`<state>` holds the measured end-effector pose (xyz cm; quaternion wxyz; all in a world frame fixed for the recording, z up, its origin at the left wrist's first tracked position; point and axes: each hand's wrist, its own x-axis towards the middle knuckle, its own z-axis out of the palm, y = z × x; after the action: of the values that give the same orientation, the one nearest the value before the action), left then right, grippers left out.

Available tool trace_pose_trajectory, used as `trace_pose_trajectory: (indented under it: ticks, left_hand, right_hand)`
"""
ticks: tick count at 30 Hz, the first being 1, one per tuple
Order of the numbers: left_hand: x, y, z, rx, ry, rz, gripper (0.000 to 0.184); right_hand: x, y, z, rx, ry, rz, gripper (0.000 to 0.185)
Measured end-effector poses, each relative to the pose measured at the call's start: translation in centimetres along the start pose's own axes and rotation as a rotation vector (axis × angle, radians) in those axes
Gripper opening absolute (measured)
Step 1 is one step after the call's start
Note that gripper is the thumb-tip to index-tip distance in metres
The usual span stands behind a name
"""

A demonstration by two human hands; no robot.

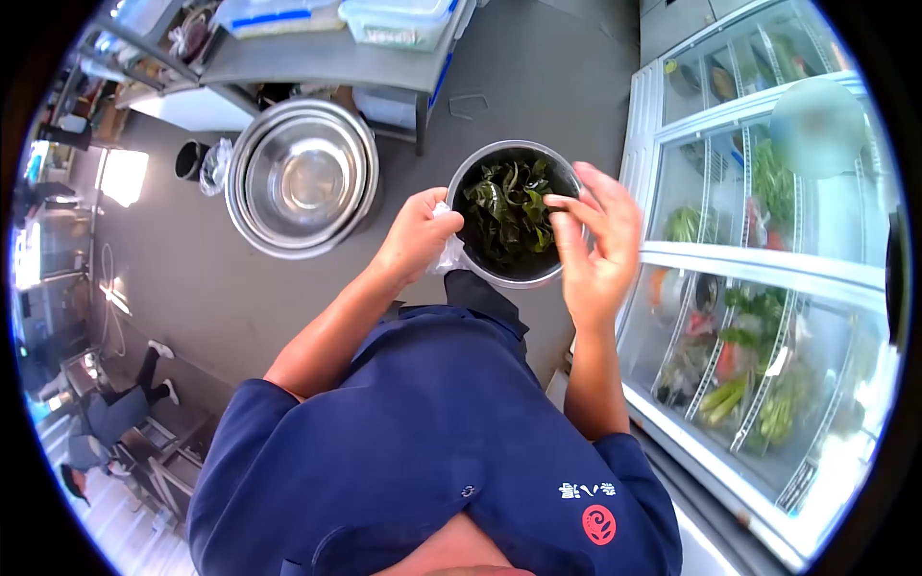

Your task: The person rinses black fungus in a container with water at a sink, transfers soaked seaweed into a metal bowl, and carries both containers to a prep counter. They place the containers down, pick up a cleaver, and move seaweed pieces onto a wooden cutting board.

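A round metal pot [514, 281] holds dark green leaves [509, 206] in front of my body. My left hand [423, 233] is closed at the pot's left rim, with a crumpled white plastic bag or cloth [449, 252] between its fingers and the metal. At the right rim is my right hand [597, 230], its thumb and fingers apart over the edge of the leaves; nothing shows between them.
Glass-door fridges [648, 182] with vegetables stand on the right. Stacked steel bowls [305, 180] sit at the left, below a steel table [327, 60] carrying plastic boxes [396, 21]. A person [115, 413] is at the far lower left.
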<state>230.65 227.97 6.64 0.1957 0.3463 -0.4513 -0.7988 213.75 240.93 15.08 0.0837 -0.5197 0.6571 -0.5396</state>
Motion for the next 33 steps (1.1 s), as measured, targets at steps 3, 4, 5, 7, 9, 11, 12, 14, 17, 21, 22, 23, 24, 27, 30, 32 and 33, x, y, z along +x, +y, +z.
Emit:
trace_pose_trajectory:
  ticks: [3, 4, 5, 7, 9, 11, 12, 14, 17, 21, 22, 23, 24, 27, 30, 32, 33]
  left_hand:
    - [6.2, 2.7, 3.0, 0.011, 0.043, -0.003, 0.018]
    - [9.0, 4.0, 4.0, 0.024, 0.063, 0.018, 0.017]
    - [11.3, 4.8, 4.6, 0.010, 0.070, 0.004, 0.017]
    - [14.3, 6.5, 6.1, -0.006, 0.086, -0.032, 0.017]
    - [19.9, 8.5, 6.9, -0.038, 0.087, -0.038, 0.018]
    - [25.2, 10.0, 7.2, -0.034, 0.076, -0.032, 0.018]
    - [27.5, 10.7, 7.4, -0.030, 0.064, -0.042, 0.019]
    - [31.4, 11.7, 8.3, -0.087, 0.062, -0.049, 0.019]
    - [39.8, 13.6, 8.6, -0.016, -0.003, -0.022, 0.021]
    - [48.8, 18.2, 10.4, 0.025, -0.083, -0.005, 0.024]
    - [51.7, 19.3, 10.7, 0.019, -0.106, 0.009, 0.024]
    - [53.9, 20.3, 11.1, -0.031, -0.112, -0.039, 0.024]
    - [55.8, 21.2, 11.5, -0.079, -0.111, -0.093, 0.024]
    - [60.1, 23.3, 13.0, -0.087, -0.097, -0.068, 0.022]
    - [66.1, 25.1, 13.6, -0.102, -0.073, -0.053, 0.021]
    - [69.5, 25.9, 14.0, -0.110, -0.051, -0.045, 0.021]
    - [71.4, 26.3, 14.4, -0.133, -0.054, -0.069, 0.023]
  right_hand:
    - [6.4, 5.3, -2.2, -0.041, -0.158, 0.157, 0.056]
    - [8.6, 6.6, -3.0, 0.107, -0.077, 0.165, 0.057]
    - [10.9, 7.4, -4.1, 0.104, -0.048, 0.130, 0.058]
    - [14.5, 9.4, -5.5, 0.049, -0.090, 0.159, 0.056]
    - [19.0, 13.7, -6.1, 0.002, -0.101, 0.138, 0.053]
    - [23.1, 17.4, -6.7, -0.133, -0.009, 0.108, 0.047]
    - [25.4, 19.0, -6.5, -0.132, -0.017, 0.107, 0.047]
    - [28.9, 21.2, -6.0, -0.188, -0.057, 0.061, 0.045]
    - [35.8, 24.4, -6.1, -0.375, -0.057, 0.235, 0.049]
    - [43.2, 27.0, -8.7, -0.487, -0.090, 0.246, 0.057]
    - [45.6, 28.0, -9.1, -0.455, -0.101, 0.230, 0.058]
    - [47.4, 29.5, -9.3, -0.307, -0.073, 0.232, 0.056]
    - [49.2, 30.7, -9.7, -0.315, -0.075, 0.242, 0.056]
    - [53.8, 33.3, -10.7, -0.334, -0.084, 0.177, 0.056]
    - [58.6, 37.5, -12.2, -0.533, -0.333, 0.120, 0.052]
    - [61.5, 40.7, -13.7, -0.616, -0.420, 0.006, 0.047]
    - [63.5, 41.9, -14.4, -0.564, -0.443, 0.006, 0.047]
